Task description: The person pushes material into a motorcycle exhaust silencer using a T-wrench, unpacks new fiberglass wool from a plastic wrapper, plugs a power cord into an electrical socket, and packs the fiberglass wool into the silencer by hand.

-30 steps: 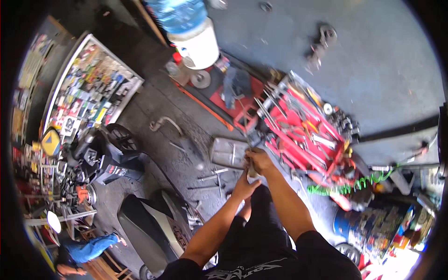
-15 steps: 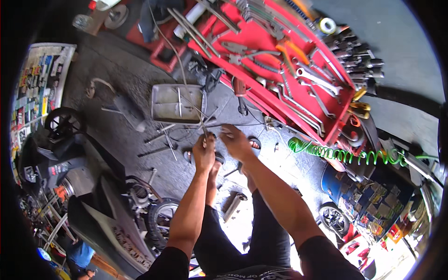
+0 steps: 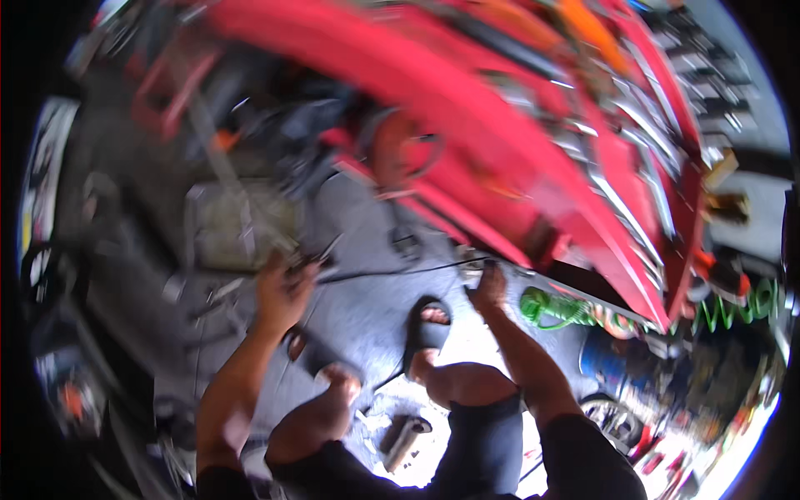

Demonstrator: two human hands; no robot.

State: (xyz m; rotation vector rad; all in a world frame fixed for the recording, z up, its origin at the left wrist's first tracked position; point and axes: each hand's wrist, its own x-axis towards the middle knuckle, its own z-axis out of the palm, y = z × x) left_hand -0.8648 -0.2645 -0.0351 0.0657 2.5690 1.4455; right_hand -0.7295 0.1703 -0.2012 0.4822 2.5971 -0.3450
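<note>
A thin black cable (image 3: 400, 272) runs between my two hands, stretched out sideways with a slight bend. My left hand (image 3: 282, 293) is closed on it at the left, blurred by motion, beside a grey rectangular tray (image 3: 242, 225). From that hand a long, pale, blurred strand (image 3: 212, 142) rises to the upper left. My right hand (image 3: 489, 289) grips the cable's other part with the fingers together, close under the edge of the red tool cabinet (image 3: 467, 142). Exactly how the fingers sit on it is too smeared to tell.
Wrenches (image 3: 621, 208) and orange-handled tools (image 3: 593, 33) lie in the red cabinet. A green coiled hose (image 3: 546, 307) hangs at its lower corner. Between my feet and legs, a metal cylinder (image 3: 408, 444) lies on the floor. Dark motorcycle parts (image 3: 79, 400) stand at the left.
My hands have moved apart, left hand leftward and right hand rightward, with the cable now spanning between them. The view has shifted closer to the red cabinet, and my knees are bent lower.
</note>
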